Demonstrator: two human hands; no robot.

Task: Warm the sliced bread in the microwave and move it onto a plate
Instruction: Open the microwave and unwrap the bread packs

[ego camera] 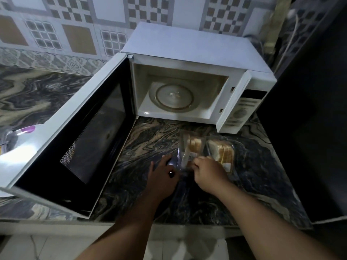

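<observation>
before open microwave [187, 87], bread pack [190, 150] apparently lengthwise toward it.

The microwave [197, 47] is white, its cavity cream, its open door [78, 139] black inside with a white frame. The counter [142, 139] swirls in black, grey and tan marbling. The wall tiles [78, 34] carry grey-and-white checks and tan squares. The bread slices [223, 151] are pale with golden-brown crusts.
</observation>
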